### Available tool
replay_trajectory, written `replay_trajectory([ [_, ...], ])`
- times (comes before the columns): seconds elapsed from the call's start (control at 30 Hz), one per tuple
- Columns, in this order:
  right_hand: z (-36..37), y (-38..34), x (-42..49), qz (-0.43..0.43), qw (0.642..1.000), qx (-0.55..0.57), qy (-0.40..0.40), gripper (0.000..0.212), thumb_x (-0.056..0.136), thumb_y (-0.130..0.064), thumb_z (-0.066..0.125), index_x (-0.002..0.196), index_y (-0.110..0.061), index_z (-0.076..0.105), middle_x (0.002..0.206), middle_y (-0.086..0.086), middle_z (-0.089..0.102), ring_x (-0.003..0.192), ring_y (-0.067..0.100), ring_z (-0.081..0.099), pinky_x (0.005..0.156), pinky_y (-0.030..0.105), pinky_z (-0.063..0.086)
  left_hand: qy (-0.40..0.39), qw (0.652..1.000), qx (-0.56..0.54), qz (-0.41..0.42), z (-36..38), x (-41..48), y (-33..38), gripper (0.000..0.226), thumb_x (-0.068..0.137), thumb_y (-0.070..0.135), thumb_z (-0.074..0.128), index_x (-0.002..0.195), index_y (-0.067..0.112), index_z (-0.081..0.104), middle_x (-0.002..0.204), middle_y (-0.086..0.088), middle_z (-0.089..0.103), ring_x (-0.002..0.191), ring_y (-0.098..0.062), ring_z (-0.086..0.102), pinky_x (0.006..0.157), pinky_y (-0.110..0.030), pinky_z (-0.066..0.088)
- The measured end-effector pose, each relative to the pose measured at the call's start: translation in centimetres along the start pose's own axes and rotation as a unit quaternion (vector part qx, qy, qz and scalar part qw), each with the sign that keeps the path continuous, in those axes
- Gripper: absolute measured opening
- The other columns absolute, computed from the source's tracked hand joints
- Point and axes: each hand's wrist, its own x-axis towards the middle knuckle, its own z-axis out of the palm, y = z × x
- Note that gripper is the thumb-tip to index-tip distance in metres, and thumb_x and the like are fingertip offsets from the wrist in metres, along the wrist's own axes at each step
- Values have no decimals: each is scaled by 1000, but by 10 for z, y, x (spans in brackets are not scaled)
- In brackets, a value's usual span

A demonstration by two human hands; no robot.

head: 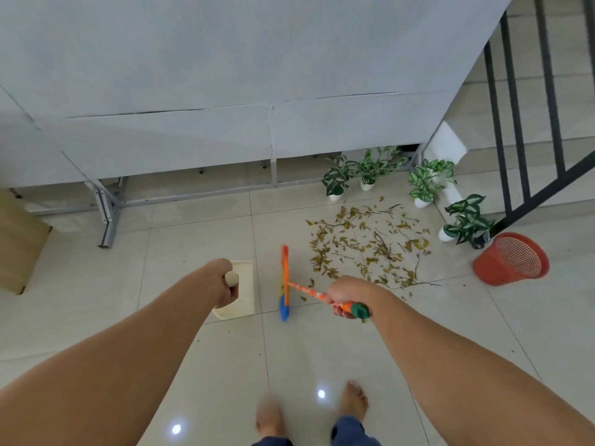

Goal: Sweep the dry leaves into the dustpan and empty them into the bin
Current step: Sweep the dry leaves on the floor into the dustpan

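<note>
Dry brown leaves [370, 243] and twigs lie scattered over the floor tiles at the middle right. My right hand [344, 296] grips the orange handle of a small broom [285, 281] whose orange and blue head stands on the floor just left of the leaves. My left hand [227, 284] grips the upright cream handle of a cream dustpan [246, 291], which sits on the floor left of the broom head. A red mesh bin [512, 259] stands at the right, beyond the leaves.
Several small potted plants [421, 181] in white pots line the far edge of the leaves. A grey covered table on metal legs [109, 214] runs along the back. A black stair railing [528, 130] rises at the right. A cardboard box [19, 239] sits at the left. My bare feet [354, 400] are below.
</note>
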Motion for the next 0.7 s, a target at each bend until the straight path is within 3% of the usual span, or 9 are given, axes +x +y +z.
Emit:
replay_trajectory([
  [0.13, -25, 38, 0, 6, 993, -112, 34, 26, 99, -17, 46, 114, 1, 55, 75, 9, 58, 61, 16, 51, 60, 27, 44, 11, 1000, -2, -2, 30, -9, -9, 9, 91, 2, 52, 99, 7, 52, 89, -5, 55, 54, -12, 48, 37, -14, 44],
  [0.23, -54, 63, -5, 3, 977, -202, 63, 24, 99, -13, 45, 84, -2, 60, 72, 6, 64, 54, 14, 52, 57, 25, 44, 7, 1000, 0, -1, 60, -18, -12, 8, 93, 3, 49, 86, 5, 49, 82, -6, 52, 53, -11, 46, 34, -14, 43],
  [0.27, -65, 69, -8, -4, 976, -208, 65, 20, 98, -12, 44, 87, -4, 60, 78, 9, 67, 56, 15, 53, 59, 25, 45, 5, 1000, 2, -3, 70, -21, -13, 11, 94, 4, 48, 83, 5, 48, 80, -6, 51, 53, -11, 46, 34, -14, 43],
  [0.33, -91, 78, -13, -35, 984, -166, 51, 22, 98, -9, 44, 117, -13, 55, 85, 14, 66, 66, 20, 55, 65, 29, 47, 2, 1000, -5, -3, 89, -27, -14, 11, 94, 4, 48, 83, 5, 47, 80, -6, 50, 53, -11, 46, 34, -14, 44],
  [0.4, -112, 82, -13, -45, 991, -121, 39, 29, 99, -11, 47, 127, -13, 50, 84, 14, 61, 64, 19, 54, 63, 27, 47, 3, 1000, -12, -2, 109, -34, -14, 12, 94, 4, 48, 82, 5, 47, 79, -6, 50, 53, -12, 45, 34, -15, 43],
  [0.5, -132, 84, 3, -47, 993, -101, 34, 23, 98, -17, 52, 113, 0, 55, 87, 12, 62, 58, 14, 53, 57, 24, 48, 0, 1000, -14, 6, 137, -45, -12, 16, 96, 4, 47, 80, 4, 46, 77, -7, 48, 53, -12, 44, 32, -14, 42],
  [0.7, -137, 77, 20, -48, 994, -92, 36, 14, 99, -13, 48, 93, -2, 53, 82, 10, 62, 65, 17, 56, 61, 25, 47, 3, 1000, -23, 13, 165, -53, -5, 10, 95, 0, 48, 85, 4, 49, 78, -10, 50, 53, -10, 46, 34, -13, 43],
])
